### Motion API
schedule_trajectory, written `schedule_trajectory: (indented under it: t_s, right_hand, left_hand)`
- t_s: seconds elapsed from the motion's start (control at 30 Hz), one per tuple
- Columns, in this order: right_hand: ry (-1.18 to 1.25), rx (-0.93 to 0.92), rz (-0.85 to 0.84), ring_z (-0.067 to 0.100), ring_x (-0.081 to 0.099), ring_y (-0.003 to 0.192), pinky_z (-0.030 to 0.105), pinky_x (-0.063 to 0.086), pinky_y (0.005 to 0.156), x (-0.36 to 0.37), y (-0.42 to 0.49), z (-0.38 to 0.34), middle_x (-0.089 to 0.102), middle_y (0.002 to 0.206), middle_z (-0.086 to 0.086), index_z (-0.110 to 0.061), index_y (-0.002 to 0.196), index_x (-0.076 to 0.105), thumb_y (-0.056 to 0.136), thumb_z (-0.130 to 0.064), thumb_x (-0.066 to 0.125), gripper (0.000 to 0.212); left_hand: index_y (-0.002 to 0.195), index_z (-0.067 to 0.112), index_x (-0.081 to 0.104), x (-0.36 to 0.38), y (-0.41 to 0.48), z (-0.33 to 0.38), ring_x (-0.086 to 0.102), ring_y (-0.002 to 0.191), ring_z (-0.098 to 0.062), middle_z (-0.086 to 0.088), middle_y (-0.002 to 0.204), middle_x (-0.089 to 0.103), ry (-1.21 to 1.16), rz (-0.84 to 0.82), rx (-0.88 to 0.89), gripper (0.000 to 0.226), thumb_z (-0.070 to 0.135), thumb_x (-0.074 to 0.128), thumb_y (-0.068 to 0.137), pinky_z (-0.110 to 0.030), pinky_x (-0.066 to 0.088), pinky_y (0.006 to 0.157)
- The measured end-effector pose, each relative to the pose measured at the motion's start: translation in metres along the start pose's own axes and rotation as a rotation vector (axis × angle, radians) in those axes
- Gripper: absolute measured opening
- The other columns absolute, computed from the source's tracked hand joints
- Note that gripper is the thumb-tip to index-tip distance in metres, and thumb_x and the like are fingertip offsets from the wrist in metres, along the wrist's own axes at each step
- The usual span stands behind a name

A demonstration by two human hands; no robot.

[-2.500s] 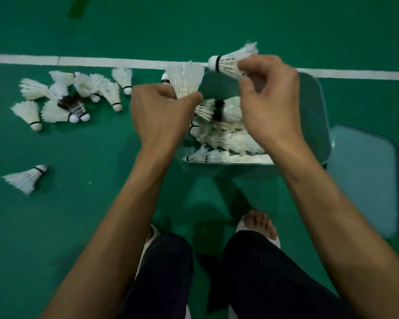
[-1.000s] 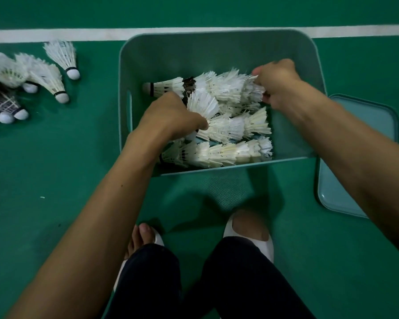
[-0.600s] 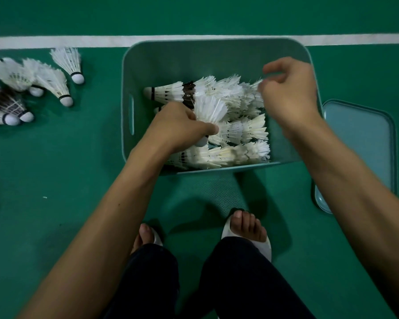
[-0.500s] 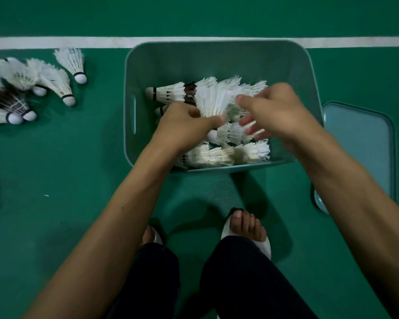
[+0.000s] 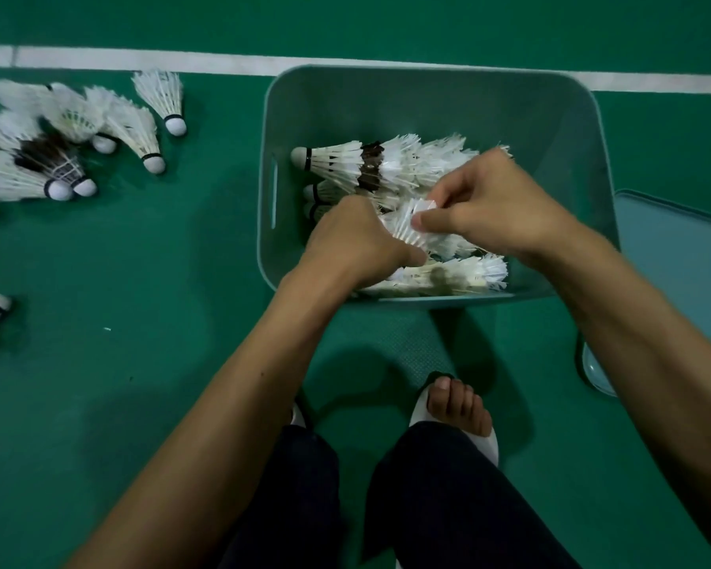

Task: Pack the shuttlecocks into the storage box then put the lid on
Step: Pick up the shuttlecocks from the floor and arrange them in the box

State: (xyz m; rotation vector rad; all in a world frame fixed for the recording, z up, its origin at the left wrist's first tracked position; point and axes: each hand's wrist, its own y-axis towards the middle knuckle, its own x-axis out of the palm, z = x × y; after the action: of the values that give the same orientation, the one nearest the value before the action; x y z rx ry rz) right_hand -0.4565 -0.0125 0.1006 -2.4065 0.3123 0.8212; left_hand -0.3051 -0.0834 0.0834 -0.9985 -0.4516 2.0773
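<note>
roughly half packed: many shuttlecocks (image 5: 390, 166) already in the box (image 5: 567, 129). both hands (image 5: 497, 211) there, fingers pinched on one shuttlecock (image 5: 409, 223). still left: floor pile (image 5: 70, 137), lid (image 5: 674, 256).

Dim, even overhead light; my shadow pools on the floor (image 5: 111, 281) at 6 o'clock; edges bow; shuttlecocks (image 5: 58, 145) at 10 o'clock blur.

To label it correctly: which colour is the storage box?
Muted teal, as the storage box shows in the head view.
</note>
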Motion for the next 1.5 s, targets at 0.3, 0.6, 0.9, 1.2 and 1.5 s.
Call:
schedule_trajectory:
  t_s: [0.3, 0.6, 0.9, 1.2, 1.5]
  right_hand:
    - [0.395, 0.396, 0.051, 0.024, 0.07, 0.055, 0.04, 0.065, 0.062, 0.005, 0.027, -0.018, 0.062, 0.071, 0.015, 0.005, 0.097, 0.061, 0.096, 0.0, 0.064, 0.006]
    - [0.303, 0.343, 0.044, 0.023, 0.059, 0.058, 0.025, 0.047, 0.049, 0.07, 0.06, -0.044, 0.066, 0.077, 0.011, -0.008, 0.091, 0.072, 0.097, -0.002, 0.058, 0.016]
    - [0.067, 0.252, 0.191, 0.025, 0.074, 0.066, 0.044, 0.065, 0.068, 0.078, 0.072, -0.033, 0.075, 0.073, 0.008, -0.009, 0.081, 0.077, 0.084, -0.026, 0.079, 0.017]
    - [0.148, 0.289, 0.126, 0.015, 0.067, 0.048, 0.028, 0.059, 0.05, 0.077, 0.072, -0.041, 0.075, 0.075, 0.007, -0.007, 0.086, 0.078, 0.079, -0.01, 0.085, 0.01]
    - [0.433, 0.355, 0.134, 0.015, 0.067, 0.05, 0.026, 0.056, 0.053, 0.021, 0.048, -0.02, 0.068, 0.067, 0.005, -0.005, 0.096, 0.07, 0.089, -0.006, 0.073, 0.008]
  left_hand:
    - [0.061, 0.018, 0.042, 0.003, 0.001, -0.014, 0.065, 0.082, -0.032, -0.013, 0.076, 0.061, 0.193, -0.095, 0.034, 0.048, 0.045, 0.074, 0.083, -0.033, 0.042, 0.066]
    - [0.103, 0.026, 0.067, 0.004, 0.009, -0.016, 0.065, 0.106, -0.03, -0.005, 0.119, 0.07, 0.223, -0.21, 0.077, 0.023, 0.043, 0.068, 0.087, -0.035, 0.052, 0.089]
    - [0.134, -0.001, 0.059, -0.009, 0.012, -0.014, 0.06, 0.122, -0.035, -0.01, 0.13, 0.061, 0.109, -0.261, 0.051, 0.049, 0.025, 0.072, 0.094, -0.035, 0.052, 0.088]
    - [0.098, 0.009, 0.07, -0.01, 0.014, -0.018, 0.062, 0.077, -0.024, 0.006, 0.069, 0.052, 0.095, -0.249, 0.057, 0.02, 0.027, 0.074, 0.091, -0.025, 0.039, 0.065]
    - [0.077, 0.019, 0.075, -0.02, 0.003, -0.013, 0.054, 0.052, -0.005, 0.007, 0.063, 0.063, -0.034, -0.108, 0.079, 0.009, 0.02, 0.084, 0.081, -0.019, 0.041, 0.055]
